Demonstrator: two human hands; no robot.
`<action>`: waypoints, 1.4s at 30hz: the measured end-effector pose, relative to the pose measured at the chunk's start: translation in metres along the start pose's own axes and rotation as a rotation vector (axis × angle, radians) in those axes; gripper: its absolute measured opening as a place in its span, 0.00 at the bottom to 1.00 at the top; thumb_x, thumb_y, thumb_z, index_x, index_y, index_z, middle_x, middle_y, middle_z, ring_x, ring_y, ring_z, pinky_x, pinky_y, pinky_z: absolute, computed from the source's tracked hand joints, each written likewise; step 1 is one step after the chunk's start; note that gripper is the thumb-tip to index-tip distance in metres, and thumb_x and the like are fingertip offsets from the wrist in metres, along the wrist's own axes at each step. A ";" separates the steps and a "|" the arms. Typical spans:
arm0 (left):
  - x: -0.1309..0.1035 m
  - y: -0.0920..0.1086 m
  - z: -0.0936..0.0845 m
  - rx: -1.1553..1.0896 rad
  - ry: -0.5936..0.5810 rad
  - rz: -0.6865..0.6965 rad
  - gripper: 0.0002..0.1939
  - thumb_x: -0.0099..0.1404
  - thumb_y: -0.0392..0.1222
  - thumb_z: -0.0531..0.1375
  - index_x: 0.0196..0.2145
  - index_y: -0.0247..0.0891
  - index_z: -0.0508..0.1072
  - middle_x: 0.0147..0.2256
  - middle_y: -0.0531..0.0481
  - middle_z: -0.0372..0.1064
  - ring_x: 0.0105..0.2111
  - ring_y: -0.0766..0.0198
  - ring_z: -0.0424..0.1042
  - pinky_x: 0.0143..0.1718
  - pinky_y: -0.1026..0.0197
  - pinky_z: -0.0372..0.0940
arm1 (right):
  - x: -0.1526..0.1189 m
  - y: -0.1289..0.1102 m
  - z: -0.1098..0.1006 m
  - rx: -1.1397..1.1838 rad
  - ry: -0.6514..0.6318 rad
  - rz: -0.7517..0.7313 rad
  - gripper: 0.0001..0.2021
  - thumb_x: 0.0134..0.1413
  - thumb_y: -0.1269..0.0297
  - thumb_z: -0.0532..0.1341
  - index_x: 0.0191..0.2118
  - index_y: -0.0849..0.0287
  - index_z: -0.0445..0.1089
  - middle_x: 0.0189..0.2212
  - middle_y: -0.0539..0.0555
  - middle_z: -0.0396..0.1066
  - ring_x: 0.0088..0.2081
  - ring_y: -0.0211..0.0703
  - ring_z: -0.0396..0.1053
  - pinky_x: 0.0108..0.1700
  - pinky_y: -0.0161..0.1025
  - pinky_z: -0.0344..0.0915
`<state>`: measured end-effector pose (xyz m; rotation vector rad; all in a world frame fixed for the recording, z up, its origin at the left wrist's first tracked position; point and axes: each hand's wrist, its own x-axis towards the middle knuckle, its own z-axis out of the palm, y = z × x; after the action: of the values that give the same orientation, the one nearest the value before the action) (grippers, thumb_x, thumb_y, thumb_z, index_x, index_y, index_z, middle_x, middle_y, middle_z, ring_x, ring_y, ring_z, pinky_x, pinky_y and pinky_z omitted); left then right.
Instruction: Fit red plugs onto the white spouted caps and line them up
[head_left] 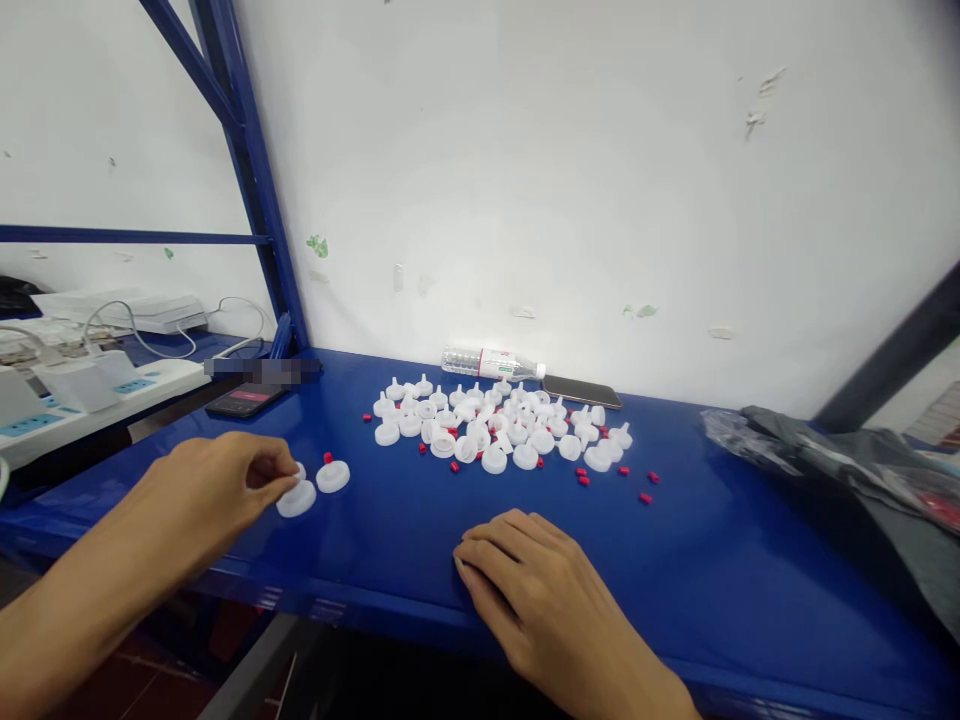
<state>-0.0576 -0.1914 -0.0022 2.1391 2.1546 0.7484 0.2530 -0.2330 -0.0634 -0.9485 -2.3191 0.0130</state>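
My left hand [232,480] pinches the top of a white plastic nozzle cap [297,499] between thumb and index finger, with the cap's wide base low over or on the blue table [390,540]. Close beside it stands another white cap with a red tip [332,476] on its spout. My right hand [525,580] rests palm down near the table's front edge, its fingers loosely extended and holding nothing visible. Beyond both hands spreads a pile of white nozzle caps [494,460], some upright and others tipped over. Several small red tips [646,498] lie around and among them.
Behind the pile, a clear bottle [491,363] lies against the wall beside a dark phone [581,391]. Another phone [247,399] lies at left near a power strip [105,410] with chargers. Dark grey fabric and clear plastic [825,480] cover the right side.
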 end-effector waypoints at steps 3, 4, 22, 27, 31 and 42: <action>0.013 -0.001 0.001 0.164 -0.055 -0.049 0.14 0.66 0.46 0.57 0.31 0.42 0.81 0.31 0.49 0.80 0.35 0.51 0.76 0.34 0.60 0.59 | -0.001 -0.001 0.001 0.003 0.008 0.025 0.07 0.68 0.72 0.58 0.44 0.55 0.73 0.41 0.51 0.78 0.41 0.45 0.73 0.49 0.44 0.66; 0.016 0.000 0.002 0.180 -0.039 -0.029 0.14 0.67 0.46 0.55 0.33 0.41 0.81 0.32 0.49 0.80 0.36 0.52 0.77 0.35 0.61 0.59 | -0.001 -0.001 0.001 0.004 0.005 0.028 0.08 0.68 0.72 0.58 0.44 0.55 0.73 0.41 0.51 0.78 0.41 0.45 0.74 0.49 0.44 0.66; 0.003 0.017 0.020 0.096 0.302 0.166 0.13 0.72 0.49 0.56 0.47 0.45 0.77 0.36 0.54 0.77 0.31 0.59 0.75 0.36 0.59 0.63 | 0.000 0.000 -0.001 0.002 -0.011 0.029 0.07 0.68 0.72 0.59 0.44 0.55 0.73 0.41 0.51 0.77 0.41 0.45 0.72 0.47 0.43 0.66; 0.000 0.070 0.063 0.041 0.055 0.445 0.17 0.73 0.48 0.56 0.56 0.44 0.74 0.43 0.48 0.76 0.35 0.57 0.77 0.34 0.58 0.65 | 0.000 -0.001 0.000 -0.006 -0.015 0.031 0.07 0.68 0.71 0.58 0.43 0.55 0.73 0.40 0.51 0.77 0.41 0.45 0.72 0.48 0.43 0.66; 0.018 0.100 0.080 0.238 -0.047 0.579 0.23 0.73 0.46 0.58 0.64 0.42 0.65 0.45 0.45 0.72 0.39 0.53 0.76 0.33 0.57 0.65 | 0.000 0.001 0.000 -0.017 -0.034 0.037 0.06 0.69 0.70 0.58 0.43 0.55 0.73 0.39 0.51 0.76 0.41 0.45 0.72 0.48 0.43 0.66; 0.026 0.109 0.077 0.371 0.022 0.699 0.13 0.75 0.39 0.54 0.53 0.39 0.73 0.46 0.41 0.73 0.43 0.49 0.77 0.29 0.57 0.66 | -0.001 -0.001 -0.001 -0.029 0.091 0.074 0.08 0.68 0.71 0.57 0.39 0.55 0.73 0.36 0.50 0.77 0.39 0.43 0.74 0.46 0.42 0.65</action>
<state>0.0694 -0.1478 -0.0247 3.1416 1.6216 0.3858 0.2537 -0.2341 -0.0625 -1.0283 -2.2055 -0.0332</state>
